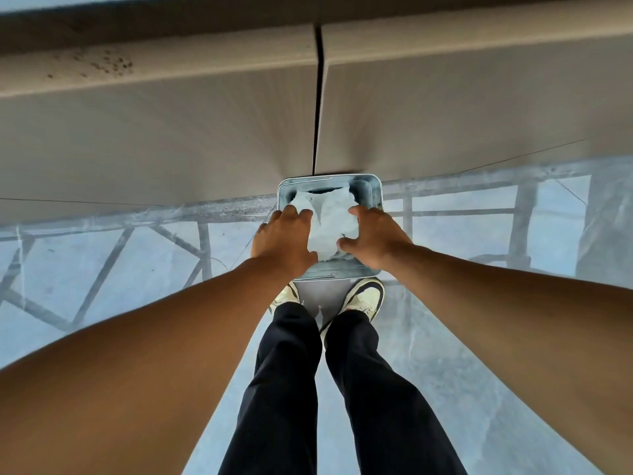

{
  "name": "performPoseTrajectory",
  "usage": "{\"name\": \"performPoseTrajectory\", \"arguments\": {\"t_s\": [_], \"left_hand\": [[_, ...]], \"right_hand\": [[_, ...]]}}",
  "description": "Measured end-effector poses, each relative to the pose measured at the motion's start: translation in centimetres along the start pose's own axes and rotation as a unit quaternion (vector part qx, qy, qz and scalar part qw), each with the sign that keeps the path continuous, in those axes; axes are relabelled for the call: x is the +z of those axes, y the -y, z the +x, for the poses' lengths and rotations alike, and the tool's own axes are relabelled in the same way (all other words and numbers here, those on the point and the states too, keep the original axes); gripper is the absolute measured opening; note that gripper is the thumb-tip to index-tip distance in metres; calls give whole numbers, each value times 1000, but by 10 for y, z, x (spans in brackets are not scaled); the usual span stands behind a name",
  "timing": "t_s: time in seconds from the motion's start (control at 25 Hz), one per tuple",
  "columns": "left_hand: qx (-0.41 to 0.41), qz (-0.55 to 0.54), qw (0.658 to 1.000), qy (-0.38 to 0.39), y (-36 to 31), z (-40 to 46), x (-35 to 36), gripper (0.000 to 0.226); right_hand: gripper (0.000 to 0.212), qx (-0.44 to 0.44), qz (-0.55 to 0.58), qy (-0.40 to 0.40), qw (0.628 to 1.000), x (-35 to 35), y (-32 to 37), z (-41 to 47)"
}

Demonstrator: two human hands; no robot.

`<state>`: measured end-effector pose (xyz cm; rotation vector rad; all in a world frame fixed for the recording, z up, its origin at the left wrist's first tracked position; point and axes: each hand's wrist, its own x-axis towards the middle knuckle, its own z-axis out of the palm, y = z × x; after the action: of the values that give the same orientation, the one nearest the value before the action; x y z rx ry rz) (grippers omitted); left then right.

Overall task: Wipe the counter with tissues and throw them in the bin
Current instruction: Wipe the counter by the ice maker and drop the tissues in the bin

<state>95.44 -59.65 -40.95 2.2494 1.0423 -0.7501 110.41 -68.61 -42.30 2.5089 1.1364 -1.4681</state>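
A crumpled wad of white tissues hangs over the open mouth of a small grey rectangular bin standing on the floor. My left hand curls its fingers onto the wad's left edge. My right hand pinches the right edge between thumb and fingers. Whether the wad touches the bin's inside I cannot tell. The counter's beige edge, speckled with dark spots on the left, runs across the top of the view.
Beige cabinet doors with a dark vertical gap stand just behind the bin. My legs in dark trousers and light shoes flank the bin's near side. The glossy blue-grey floor shows reflections.
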Motion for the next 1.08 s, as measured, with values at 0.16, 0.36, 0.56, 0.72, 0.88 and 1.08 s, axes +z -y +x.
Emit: {"name": "performPoseTrajectory", "arguments": {"t_s": [0.16, 0.36, 0.56, 0.72, 0.88, 1.08], "left_hand": [[8, 27, 1000, 3, -1, -17, -15, 77], [18, 29, 999, -7, -8, -53, -52, 77], [16, 29, 999, -37, -22, -107, -101, 74], [27, 14, 998, -63, -39, -154, -130, 69], [32, 13, 996, -85, -57, -195, -168, 68], [52, 11, 993, -101, -79, -226, -214, 69]], "right_hand": [[91, -18, 19, 24, 999, -12, 5, -19], [93, -47, 22, 30, 998, -40, 17, -59], [98, -57, 38, 8, 998, -77, 35, -112], [88, -52, 56, -15, 997, -106, 48, -156], [80, -47, 87, -40, 994, -137, 65, -211], [80, -36, 72, -72, 994, -174, 85, -264]]}}
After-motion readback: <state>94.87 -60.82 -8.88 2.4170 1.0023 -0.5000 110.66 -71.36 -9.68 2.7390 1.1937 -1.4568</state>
